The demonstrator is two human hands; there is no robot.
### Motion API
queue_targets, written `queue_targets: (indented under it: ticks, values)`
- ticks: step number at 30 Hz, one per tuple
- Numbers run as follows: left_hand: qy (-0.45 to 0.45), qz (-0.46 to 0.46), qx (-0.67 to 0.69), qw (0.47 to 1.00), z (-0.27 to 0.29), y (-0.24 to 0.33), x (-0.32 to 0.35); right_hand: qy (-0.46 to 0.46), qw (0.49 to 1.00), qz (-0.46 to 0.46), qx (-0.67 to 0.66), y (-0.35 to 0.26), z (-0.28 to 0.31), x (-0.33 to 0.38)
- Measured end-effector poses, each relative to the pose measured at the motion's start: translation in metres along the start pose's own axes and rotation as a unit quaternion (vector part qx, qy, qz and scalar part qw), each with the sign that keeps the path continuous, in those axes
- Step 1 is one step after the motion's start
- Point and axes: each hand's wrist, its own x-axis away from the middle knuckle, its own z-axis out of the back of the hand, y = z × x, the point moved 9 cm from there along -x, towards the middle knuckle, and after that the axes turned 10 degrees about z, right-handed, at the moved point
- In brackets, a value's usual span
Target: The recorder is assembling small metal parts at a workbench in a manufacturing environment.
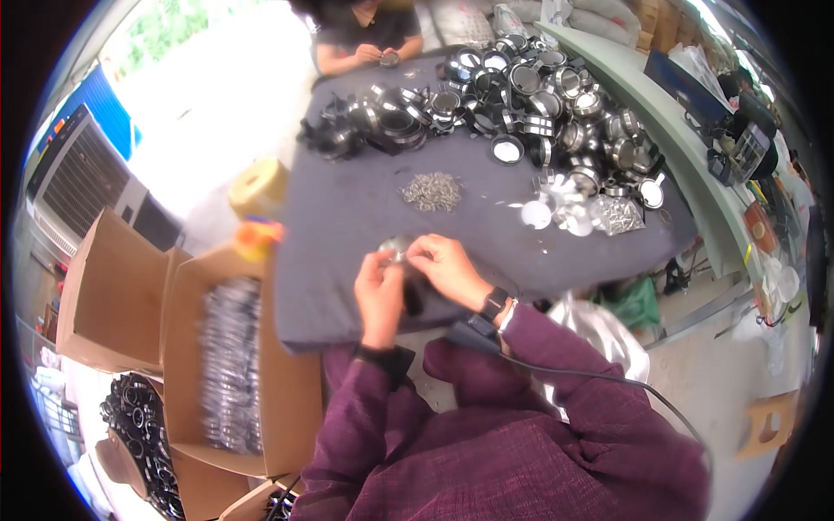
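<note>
A large heap of ring-shaped metal parts (530, 95) remains unworked at one o'clock on the grey table (347, 208); a cardboard box (230, 365) at eight o'clock is part-filled. A small metal piece (397, 249) is pinched at centre by left hand (380, 295) and right hand (447, 269), fingers closed.

Small metal part (397, 247) pinched betw. left hand (380, 291) and right hand (446, 267): mostly covered by fingers, shape not readable. Contents of open cardboard box (228, 365) smeared by motion blur, only shiny streaks; small grey pile (432, 191) on dark table (347, 217) too tiny to tell pieces apart. Person across table (365, 35) cut off by top edge.
</note>
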Motion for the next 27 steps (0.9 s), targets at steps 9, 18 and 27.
queue_targets:
  ticks: [9, 18, 27]
  values:
    - [0.001, 0.005, 0.003, 1.0, 0.003, -0.003, -0.001, 0.015, 0.994, 0.104, 0.041, -0.019, 0.003, -0.008]
    - [0.0, -0.031, -0.001, 1.0, -0.013, -0.001, -0.008, 0.05, 0.993, -0.061, -0.09, 0.005, 0.02, -0.01]
    - [0.009, -0.077, -0.037, 0.996, 0.015, -0.012, -0.013, 0.071, 0.982, -0.056, -0.167, 0.016, -0.013, -0.003]
